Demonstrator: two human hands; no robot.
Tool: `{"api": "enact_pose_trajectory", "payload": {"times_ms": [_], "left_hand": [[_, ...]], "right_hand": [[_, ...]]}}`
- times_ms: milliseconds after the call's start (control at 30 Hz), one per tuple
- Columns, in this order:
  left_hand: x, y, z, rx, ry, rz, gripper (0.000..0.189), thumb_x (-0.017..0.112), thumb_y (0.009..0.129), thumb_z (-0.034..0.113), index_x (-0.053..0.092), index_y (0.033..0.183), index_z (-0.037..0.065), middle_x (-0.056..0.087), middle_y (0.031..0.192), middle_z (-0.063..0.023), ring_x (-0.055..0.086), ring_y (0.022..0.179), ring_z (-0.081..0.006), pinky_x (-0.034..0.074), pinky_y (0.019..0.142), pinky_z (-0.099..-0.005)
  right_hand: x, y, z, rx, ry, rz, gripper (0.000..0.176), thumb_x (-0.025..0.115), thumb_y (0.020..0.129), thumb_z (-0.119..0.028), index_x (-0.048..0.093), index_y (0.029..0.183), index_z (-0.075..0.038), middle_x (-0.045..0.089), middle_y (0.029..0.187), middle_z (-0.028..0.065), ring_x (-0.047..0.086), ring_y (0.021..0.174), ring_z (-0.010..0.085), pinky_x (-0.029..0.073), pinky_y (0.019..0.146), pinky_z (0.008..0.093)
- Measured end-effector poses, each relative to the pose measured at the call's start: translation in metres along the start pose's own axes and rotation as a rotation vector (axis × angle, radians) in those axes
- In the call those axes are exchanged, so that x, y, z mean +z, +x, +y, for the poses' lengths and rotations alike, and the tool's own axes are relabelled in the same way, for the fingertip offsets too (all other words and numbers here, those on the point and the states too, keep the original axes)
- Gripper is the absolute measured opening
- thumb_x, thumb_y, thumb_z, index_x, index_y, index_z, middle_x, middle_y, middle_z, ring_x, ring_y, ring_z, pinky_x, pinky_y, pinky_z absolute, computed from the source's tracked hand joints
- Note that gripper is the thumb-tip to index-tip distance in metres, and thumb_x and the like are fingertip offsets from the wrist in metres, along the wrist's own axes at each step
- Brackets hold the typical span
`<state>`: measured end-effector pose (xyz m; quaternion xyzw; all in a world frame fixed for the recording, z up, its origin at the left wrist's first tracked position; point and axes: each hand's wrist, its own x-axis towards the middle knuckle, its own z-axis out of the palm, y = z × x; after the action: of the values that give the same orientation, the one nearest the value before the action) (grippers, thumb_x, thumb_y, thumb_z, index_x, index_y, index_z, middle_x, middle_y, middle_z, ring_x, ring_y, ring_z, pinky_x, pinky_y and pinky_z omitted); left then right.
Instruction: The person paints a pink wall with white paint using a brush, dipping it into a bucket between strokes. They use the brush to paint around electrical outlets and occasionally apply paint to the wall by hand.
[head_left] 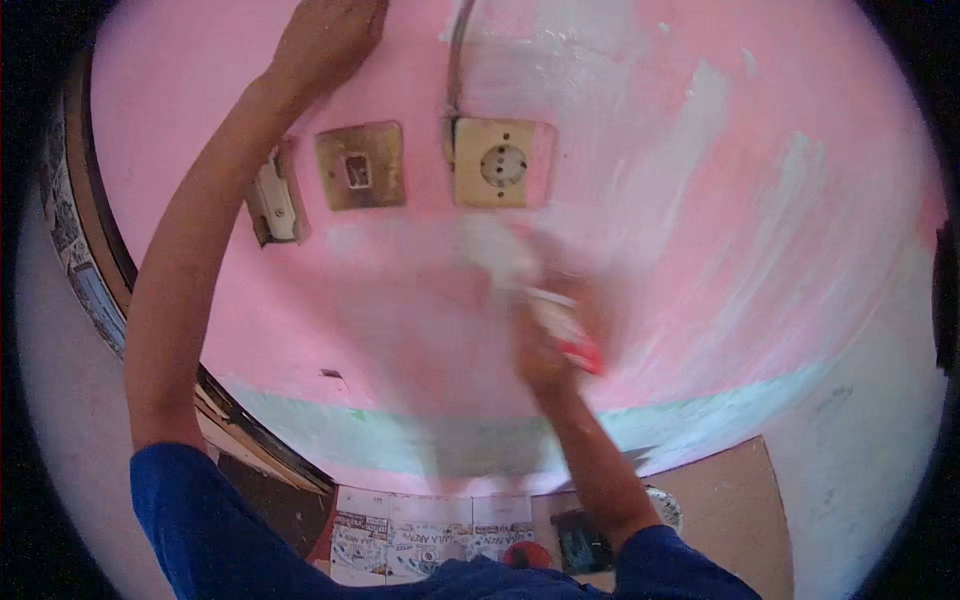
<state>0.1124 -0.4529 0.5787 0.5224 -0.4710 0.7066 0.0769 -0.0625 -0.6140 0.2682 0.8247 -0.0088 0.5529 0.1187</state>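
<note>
My right hand (555, 340) is wrapped around a paintbrush (565, 330) with a red and white handle, smeared by motion. Its pale bristles meet the pink wall (420, 300) just below a yellowed power socket (502, 165). Up at the top edge, my left hand (335, 35) is raised by the wall, its fingers cut off or turned out of sight. Under it are a stained switch plate (360, 165) and a narrow uncovered white fitting (277, 200). Whitish streaks of paint (700, 130) cover much of the wall's right part.
A cable (458, 60) runs down the wall to the socket. A dark wooden frame (110, 220) borders the left side. Low down lie printed sheets (430, 535), brown cardboard (740, 500), a red round item (527, 555) and a dark square container (584, 540).
</note>
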Motion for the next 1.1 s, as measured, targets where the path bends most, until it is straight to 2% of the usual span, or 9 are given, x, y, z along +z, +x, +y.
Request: {"api": "enact_pose_trajectory", "payload": {"times_ms": [100,200,367,533,767,833,900,1000,1100], "left_hand": [[-0.002,-0.003,-0.003,0.024,0.072,-0.035,0.036,0.038,0.084,0.001,0.041,0.12,0.0,0.035,0.127,-0.0223,0.029,0.121,-0.0387,0.026,0.102,-0.0444],[-0.001,-0.001,0.0,-0.034,0.057,-0.05,0.036,0.036,0.086,0.001,0.04,0.122,0.002,0.034,0.129,-0.0217,0.028,0.122,-0.039,0.024,0.103,-0.046],[0.007,-0.004,-0.007,0.025,0.056,0.101,0.042,0.041,0.083,0.0,0.039,0.124,0.008,0.036,0.129,-0.0145,0.033,0.121,-0.0309,0.031,0.101,-0.0403],[-0.02,-0.002,0.024,-0.027,-0.077,0.153,0.036,0.043,0.082,-0.002,0.044,0.118,0.005,0.044,0.121,-0.0171,0.041,0.113,-0.0324,0.035,0.097,-0.0409],[-0.074,-0.007,0.134,0.349,-0.546,-0.356,0.034,0.054,0.074,0.01,0.053,0.108,0.009,0.056,0.091,-0.0092,0.054,0.088,-0.0247,0.042,0.082,-0.0375],[-0.082,-0.022,0.17,0.534,-0.701,-0.424,0.035,0.054,0.073,0.016,0.053,0.108,0.012,0.055,0.086,-0.0052,0.055,0.083,-0.0208,0.043,0.079,-0.0353],[-0.089,-0.03,0.196,0.62,-0.741,-0.471,0.036,0.054,0.074,0.018,0.053,0.109,0.013,0.055,0.085,-0.004,0.055,0.082,-0.0196,0.043,0.078,-0.0347],[-0.097,-0.039,0.223,0.705,-0.904,-0.59,0.036,0.053,0.075,0.017,0.052,0.111,0.013,0.055,0.085,-0.0043,0.055,0.081,-0.018,0.043,0.074,-0.0331],[-0.092,-0.031,0.236,0.778,-0.945,-0.641,0.037,0.052,0.076,0.017,0.051,0.113,0.012,0.055,0.083,-0.0045,0.055,0.08,-0.017,0.044,0.072,-0.032]], "right_hand": [[-0.065,0.017,0.051,0.713,0.641,0.553,0.016,0.061,0.078,-0.003,0.054,0.091,0.004,0.056,0.091,0.0113,0.057,0.078,0.017,0.053,0.069,0.0296],[-0.133,0.082,0.068,0.55,0.519,0.836,0.014,0.062,0.078,0.0,0.052,0.087,0.005,0.056,0.086,0.0101,0.057,0.076,0.015,0.054,0.069,0.0291],[-0.149,0.173,0.115,-0.148,0.108,0.393,0.013,0.06,0.075,-0.004,0.06,0.088,-0.003,0.062,0.085,0.0076,0.059,0.077,0.018,0.048,0.068,0.0302],[-0.144,0.079,0.088,-0.231,0.404,-1.0,0.017,0.057,0.072,-0.01,0.06,0.089,-0.01,0.061,0.087,0.0099,0.059,0.083,0.0241,0.044,0.079,0.0398],[-0.232,0.181,0.193,-0.323,-0.003,-0.02,0.02,0.059,0.072,-0.008,0.06,0.092,-0.005,0.062,0.092,0.0107,0.06,0.08,0.0221,0.048,0.075,0.0336],[-0.198,0.147,0.237,-0.058,0.361,-0.179,0.021,0.058,0.073,-0.012,0.06,0.093,-0.005,0.062,0.093,0.01,0.06,0.079,0.0226,0.048,0.075,0.0329],[-0.168,0.087,0.213,-0.372,-0.28,-0.249,0.019,0.059,0.073,-0.012,0.06,0.091,-0.005,0.061,0.089,0.0103,0.06,0.078,0.0227,0.048,0.073,0.0331],[-0.167,0.042,0.172,-0.229,0.439,-0.878,0.016,0.06,0.073,-0.013,0.06,0.087,-0.006,0.061,0.084,0.0107,0.06,0.075,0.0228,0.047,0.069,0.0334],[-0.183,0.09,0.235,-0.146,0.449,-0.393,0.014,0.061,0.072,-0.015,0.06,0.084,-0.007,0.06,0.078,0.0112,0.06,0.073,0.0229,0.047,0.066,0.0338]]}}
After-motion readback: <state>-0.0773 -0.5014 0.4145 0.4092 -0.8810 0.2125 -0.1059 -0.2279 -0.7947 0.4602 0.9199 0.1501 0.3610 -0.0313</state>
